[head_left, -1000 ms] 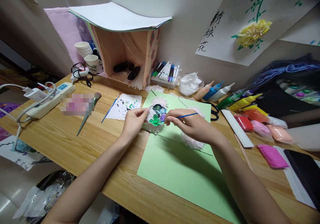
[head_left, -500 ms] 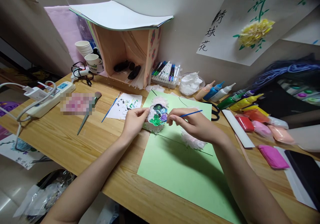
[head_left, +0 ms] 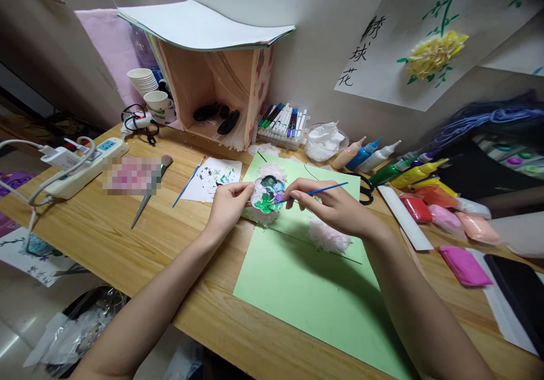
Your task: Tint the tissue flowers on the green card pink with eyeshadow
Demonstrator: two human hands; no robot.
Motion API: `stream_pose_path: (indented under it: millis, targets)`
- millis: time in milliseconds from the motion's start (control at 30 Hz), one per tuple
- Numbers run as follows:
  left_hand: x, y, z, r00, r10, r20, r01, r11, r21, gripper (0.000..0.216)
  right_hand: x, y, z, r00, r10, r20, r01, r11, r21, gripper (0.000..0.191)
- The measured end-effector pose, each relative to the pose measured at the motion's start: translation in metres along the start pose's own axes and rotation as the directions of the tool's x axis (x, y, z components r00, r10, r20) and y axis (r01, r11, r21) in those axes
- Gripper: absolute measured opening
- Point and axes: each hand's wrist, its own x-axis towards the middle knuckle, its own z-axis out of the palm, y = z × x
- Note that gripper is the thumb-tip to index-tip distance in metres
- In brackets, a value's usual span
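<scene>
My left hand pinches the left rim of a small white paint palette, its wells smeared with green, purple, blue and dark paint. In my right hand is a thin blue paintbrush, its tip at the palette's green and purple paint. Below both hands lies a light green sheet with dark drawn lines. Fluffy pale pink paper flowers sit on it: one flower under my right hand, others partly hidden behind the palette.
A paint-spotted white paper, a second blue brush and a large brush lie to the left. Markers, paint bottles, black scissors and clay packets line the back and right. A power strip stands far left.
My right hand has shifted slightly right and upward with the paintbrush, its brush tip still at the palette. My left hand and the palette stay in place.
</scene>
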Motion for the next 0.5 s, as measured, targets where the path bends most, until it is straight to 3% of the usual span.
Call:
stream_pose_path:
  millis: [500]
  targets:
    - [0.001,0.002,-0.001,1.0,-0.017,-0.022,0.017,1.0,-0.014,0.04,-0.007,0.011,-0.016,1.0,-0.017,-0.011,0.018,0.999,0.037,0.007]
